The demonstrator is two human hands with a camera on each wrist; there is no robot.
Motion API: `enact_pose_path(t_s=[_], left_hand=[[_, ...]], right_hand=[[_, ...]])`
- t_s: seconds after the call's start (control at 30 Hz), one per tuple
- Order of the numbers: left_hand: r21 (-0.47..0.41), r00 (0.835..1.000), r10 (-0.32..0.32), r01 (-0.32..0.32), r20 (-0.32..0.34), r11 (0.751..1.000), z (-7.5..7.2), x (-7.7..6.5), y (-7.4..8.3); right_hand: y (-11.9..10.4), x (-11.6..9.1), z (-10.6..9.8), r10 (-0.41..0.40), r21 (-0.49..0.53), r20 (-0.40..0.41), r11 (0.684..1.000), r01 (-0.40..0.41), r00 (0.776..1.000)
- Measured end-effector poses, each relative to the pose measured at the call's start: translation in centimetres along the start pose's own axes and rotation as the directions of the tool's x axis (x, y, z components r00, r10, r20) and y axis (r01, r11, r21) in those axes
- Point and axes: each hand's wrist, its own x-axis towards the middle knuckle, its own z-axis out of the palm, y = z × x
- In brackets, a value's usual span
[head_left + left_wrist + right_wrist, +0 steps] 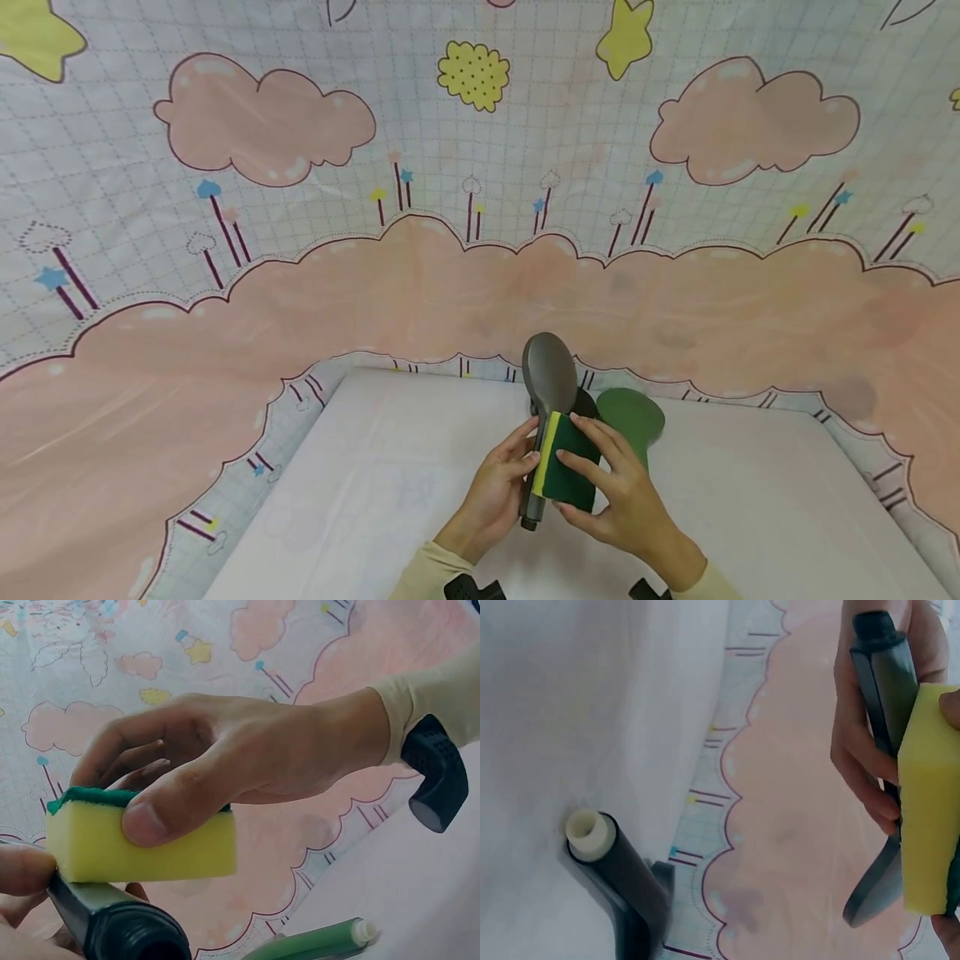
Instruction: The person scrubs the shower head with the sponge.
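Observation:
My left hand (489, 492) grips a dark grey spoon (550, 368) by its handle, bowl end pointing away from me. In the right wrist view, its fingers (866, 769) curl around the spoon's handle. My right hand (637, 504) pinches a sponge (573, 467) with a yellow foam side and a green scouring side. The thumb presses on the foam of the sponge (180, 859) in the left wrist view. The yellow face lies against the spoon's handle (112, 911), whose dark threaded-looking end faces that camera.
Behind the hands, a green utensil (632, 417) with a broad rounded head lies on the white tabletop (375, 467). A black rounded thing (587, 404) sits beside it, partly hidden by the spoon and sponge. A cloud-patterned cloth (262, 300) spreads beyond the tabletop.

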Motion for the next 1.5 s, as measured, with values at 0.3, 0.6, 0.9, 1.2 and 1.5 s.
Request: enact_pose_path(t_s=[0.3,0.6,0.9,1.2,1.5], left_hand=[[0.051,0.999,-0.015,0.017,-0.035,0.999,-0.5,-0.2,-0.2],[0.105,0.999,-0.015,0.019,-0.045,0.994,-0.4,-0.4,-0.2],[0.165,0.997,-0.019,0.032,-0.080,0.986,-0.1,-0.8,0.1],[0.200,0.998,0.002,0.012,-0.069,0.980,-0.2,-1.2,0.6],[0.225,0.999,0.019,-0.011,-0.035,0.974,-0.6,-1.6,0.7]], right_hand=[[-2.0,-1.6,0.8,-0.035,0.015,0.019,0.999,0.035,0.999],[-1.4,-1.4,0.4,-0.069,0.011,0.015,0.998,0.069,0.997],[0.0,-0.4,-0.6,-0.034,-0.019,-0.009,0.999,0.034,0.999],[1.0,0.1,-1.2,-0.026,-0.029,-0.071,0.999,0.024,0.997],[1.9,0.1,-1.9,-0.011,-0.071,-0.104,0.998,0.003,0.995]])
